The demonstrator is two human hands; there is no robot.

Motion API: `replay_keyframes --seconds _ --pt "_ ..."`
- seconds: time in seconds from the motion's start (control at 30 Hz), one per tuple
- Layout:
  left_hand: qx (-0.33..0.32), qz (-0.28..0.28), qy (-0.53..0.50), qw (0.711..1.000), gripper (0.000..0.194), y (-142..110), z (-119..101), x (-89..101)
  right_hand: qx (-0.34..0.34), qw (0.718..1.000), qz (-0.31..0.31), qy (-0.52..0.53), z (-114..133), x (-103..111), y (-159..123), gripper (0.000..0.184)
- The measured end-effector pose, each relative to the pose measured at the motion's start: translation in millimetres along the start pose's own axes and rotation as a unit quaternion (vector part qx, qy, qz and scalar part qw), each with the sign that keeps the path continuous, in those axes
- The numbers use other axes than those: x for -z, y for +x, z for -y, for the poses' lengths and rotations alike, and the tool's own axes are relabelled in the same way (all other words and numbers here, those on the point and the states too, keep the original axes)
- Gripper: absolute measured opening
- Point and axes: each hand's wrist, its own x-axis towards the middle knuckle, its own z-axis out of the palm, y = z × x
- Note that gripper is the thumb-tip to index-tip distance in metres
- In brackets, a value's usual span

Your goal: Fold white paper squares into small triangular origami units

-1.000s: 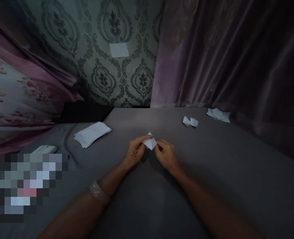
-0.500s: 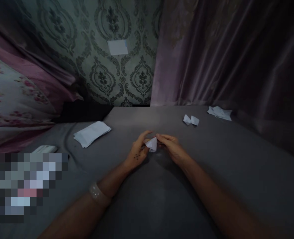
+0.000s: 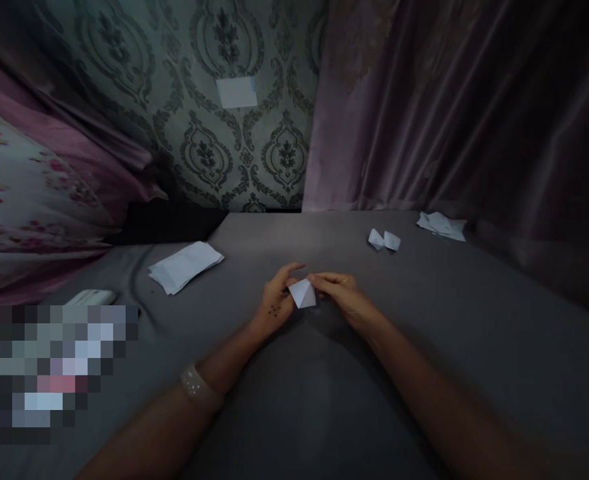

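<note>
A small folded piece of white paper [image 3: 303, 294], with creases meeting in a point, is held between my two hands above the grey sheet. My left hand [image 3: 277, 293] has it from the left, the index finger stretched out above it and the other fingers partly hidden behind the paper. The fingertips of my right hand [image 3: 339, 290] pinch its upper right corner. Further back on the right lie two small folded paper shapes [image 3: 384, 241], side by side.
A stack of white paper sheets [image 3: 186, 267] lies on the left, and loose papers [image 3: 442, 226] lie at the far right. A black cloth [image 3: 167, 223] is at the back left. A blurred-out object [image 3: 59, 373] is at the near left. Curtains [image 3: 399, 107] hang on the right.
The folded paper between my hands has turned and opened wider, so a broader creased face shows. Both hands stay in nearly the same place, with the right fingertips slightly further left.
</note>
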Motion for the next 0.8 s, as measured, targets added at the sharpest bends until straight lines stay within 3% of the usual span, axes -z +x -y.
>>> replay_keyframes --seconds 0.1,0.3,0.43,0.63,0.8 --pt "0.062 0.015 -0.083 0.995 0.046 2.1 -4.2 -2.3 -0.014 1.000 0.003 0.003 -1.2 5.1 2.4 0.027" --pt "0.197 0.145 -0.235 0.941 0.065 7.2 -1.4 8.1 -0.037 0.999 -0.005 -0.034 -3.5 18.9 6.4 0.023" --pt "0.249 0.109 -0.290 0.918 0.048 9.3 1.6 10.9 -0.035 0.997 -0.003 -0.069 -0.6 19.1 3.2 0.024" --pt "0.247 0.108 -0.185 0.945 0.034 6.2 -1.2 2.0 0.008 0.989 -0.010 -0.148 6.0 11.2 -1.7 0.018" --pt "0.285 0.023 -0.239 0.928 0.027 9.6 2.7 2.7 -0.013 0.998 -0.007 -0.053 0.8 9.0 0.6 0.032"
